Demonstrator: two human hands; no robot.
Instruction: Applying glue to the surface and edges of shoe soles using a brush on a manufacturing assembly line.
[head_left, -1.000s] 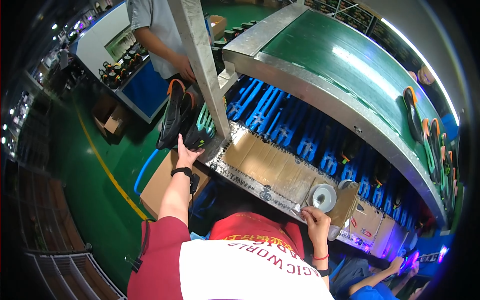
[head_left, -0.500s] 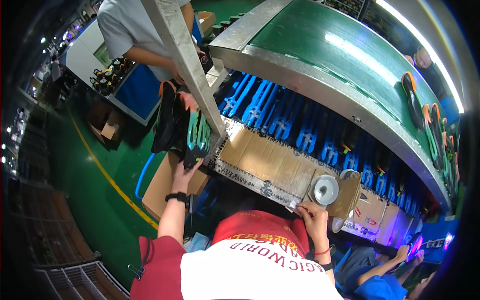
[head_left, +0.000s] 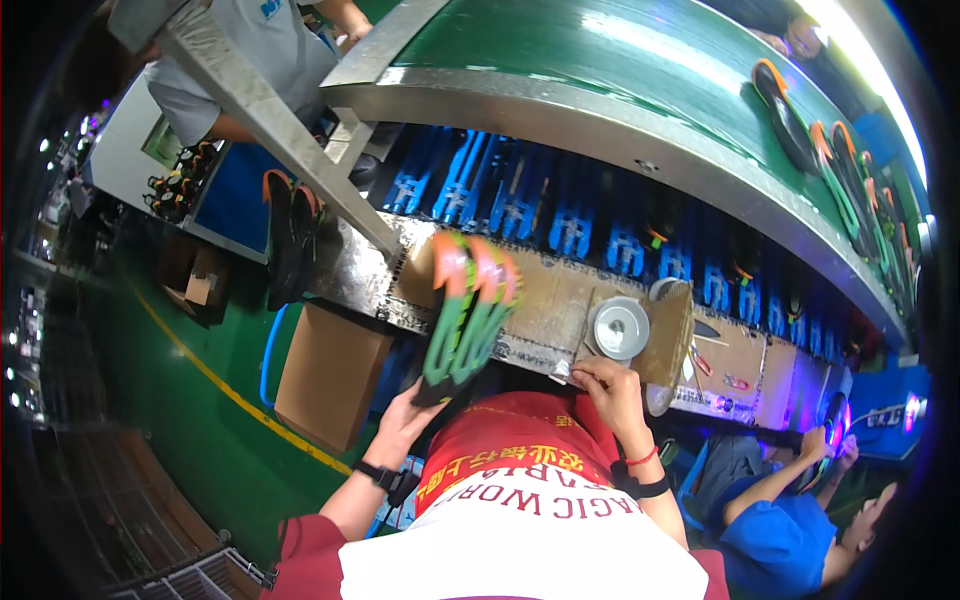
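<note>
Head view | left hand (head_left: 408, 415): closed round green-and-orange insole-shaped pieces (head_left: 458, 330) | right hand (head_left: 612, 388): pinched together near white bowl (head_left: 620, 328), contents indiscernible

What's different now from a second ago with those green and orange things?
The left hand has picked up the green-and-orange insoles from beside the metal post and brought them right and closer to the person. The other dark insoles stayed by the post, and the right hand stayed near the white bowl.
</note>
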